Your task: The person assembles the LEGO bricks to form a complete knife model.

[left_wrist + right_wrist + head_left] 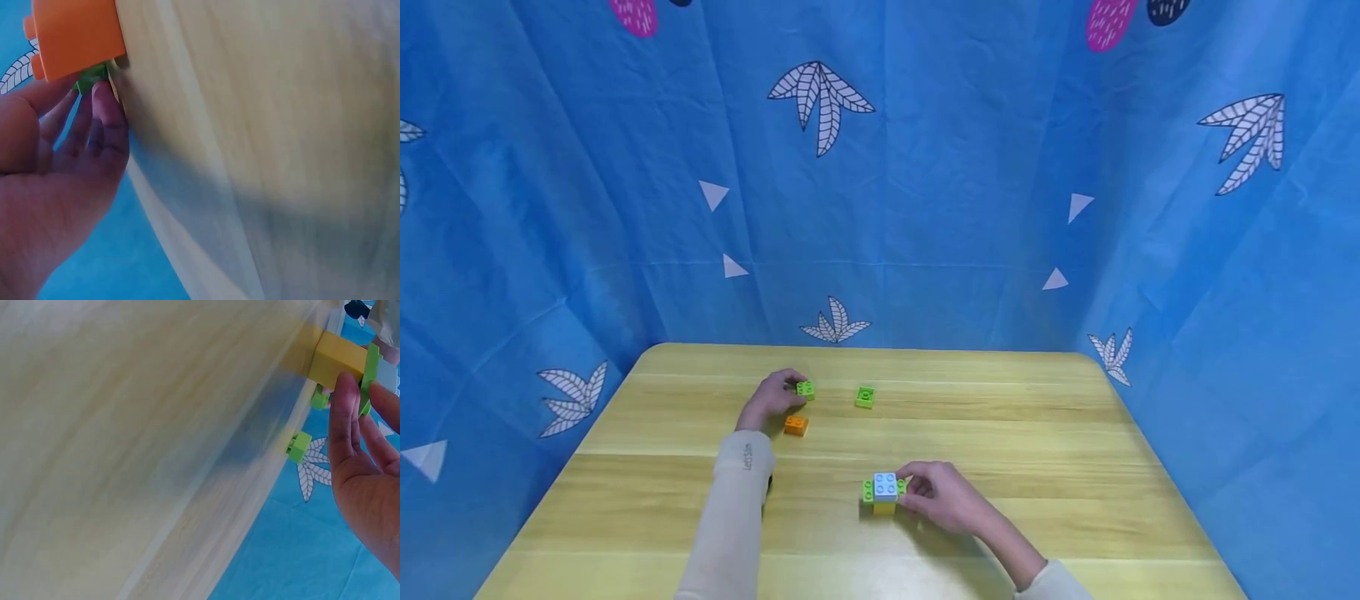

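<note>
My left hand (777,394) pinches a small lime-green block (805,390) near the far left of the table. In the left wrist view this green block (92,77) shows between thumb and fingers, partly hidden behind an orange block (78,37). That orange block (796,425) lies on the wood just nearer than the hand. My right hand (946,498) holds the right end of a stack: a light blue block (885,486) on top, a green piece (868,491) jutting out both sides, and a yellow block (337,360) at the bottom.
Another lime-green block (865,397) lies on the wooden table (1000,417), right of my left hand. Something dark, mostly hidden, shows beside the left forearm (730,500). A blue patterned curtain (925,208) hangs behind and around the table.
</note>
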The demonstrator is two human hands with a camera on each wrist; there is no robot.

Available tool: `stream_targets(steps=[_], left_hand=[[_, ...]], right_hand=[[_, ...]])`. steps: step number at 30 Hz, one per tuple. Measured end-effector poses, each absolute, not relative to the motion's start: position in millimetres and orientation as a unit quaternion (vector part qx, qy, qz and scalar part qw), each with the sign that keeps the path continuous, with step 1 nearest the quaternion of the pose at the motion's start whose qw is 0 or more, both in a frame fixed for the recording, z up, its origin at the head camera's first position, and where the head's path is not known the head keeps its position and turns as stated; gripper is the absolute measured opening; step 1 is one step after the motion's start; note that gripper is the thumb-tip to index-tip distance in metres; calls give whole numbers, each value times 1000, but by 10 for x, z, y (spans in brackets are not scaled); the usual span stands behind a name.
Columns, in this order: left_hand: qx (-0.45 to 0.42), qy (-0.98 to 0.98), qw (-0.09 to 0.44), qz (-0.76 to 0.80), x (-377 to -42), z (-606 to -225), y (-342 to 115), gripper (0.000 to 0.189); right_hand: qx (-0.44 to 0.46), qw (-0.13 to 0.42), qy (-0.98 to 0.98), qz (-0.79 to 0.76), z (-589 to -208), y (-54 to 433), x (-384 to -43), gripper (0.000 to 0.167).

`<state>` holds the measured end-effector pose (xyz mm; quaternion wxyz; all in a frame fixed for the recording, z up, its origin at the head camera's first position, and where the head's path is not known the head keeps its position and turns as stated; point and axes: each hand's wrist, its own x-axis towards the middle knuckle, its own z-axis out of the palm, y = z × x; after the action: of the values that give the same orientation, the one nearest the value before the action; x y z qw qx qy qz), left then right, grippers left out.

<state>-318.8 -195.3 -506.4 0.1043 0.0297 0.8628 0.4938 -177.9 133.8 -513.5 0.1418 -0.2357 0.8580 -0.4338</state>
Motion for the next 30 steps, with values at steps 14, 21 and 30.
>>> stream_targets(steps=[14,21,30], left_hand=[[84,888,66,447,-3251,-5049,-1841,35],[134,883,29,448,-3153,-4889,-1690,35],[175,877,14,448,-2942,-4825,-1570,33]], right_hand=[[-238,137,862,-426,-5133,1337,-1783,39],[-241,132,864,-422,-5139,1321,-1783,39],[-243,132,862,-425,-5150,1324,-1786,39]])
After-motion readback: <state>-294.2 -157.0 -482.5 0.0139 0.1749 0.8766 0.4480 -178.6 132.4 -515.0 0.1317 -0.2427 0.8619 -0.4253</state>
